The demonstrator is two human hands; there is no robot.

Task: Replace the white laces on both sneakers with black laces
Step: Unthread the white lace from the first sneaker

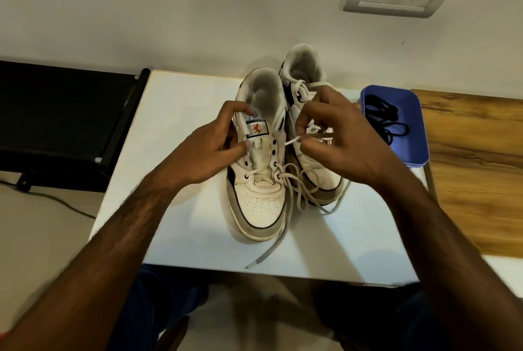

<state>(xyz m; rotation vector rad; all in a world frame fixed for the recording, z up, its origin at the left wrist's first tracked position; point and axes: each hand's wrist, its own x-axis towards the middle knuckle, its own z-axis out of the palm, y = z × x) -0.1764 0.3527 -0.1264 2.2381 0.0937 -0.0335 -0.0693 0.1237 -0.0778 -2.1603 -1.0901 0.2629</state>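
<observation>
Early stage: left hand [210, 149] grips near sneaker [259, 152], right hand [336, 138] pinches its half-unthreaded white lace [293, 141]; far sneaker [304, 79] untouched, black laces [385, 121] waiting beside it.

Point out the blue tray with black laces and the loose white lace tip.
Blue plastic tray [418, 135], head view, right wall.
Black laces [380, 113], head view, coil's middle.
Loose white lace tip [249, 266], head view, plastic end.

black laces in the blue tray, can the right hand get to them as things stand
Probably yes, once it lets go. The black laces lie uncovered in the open blue plastic tray, just beyond the right hand, with nothing between them. But that hand now pinches the white lace.
</observation>
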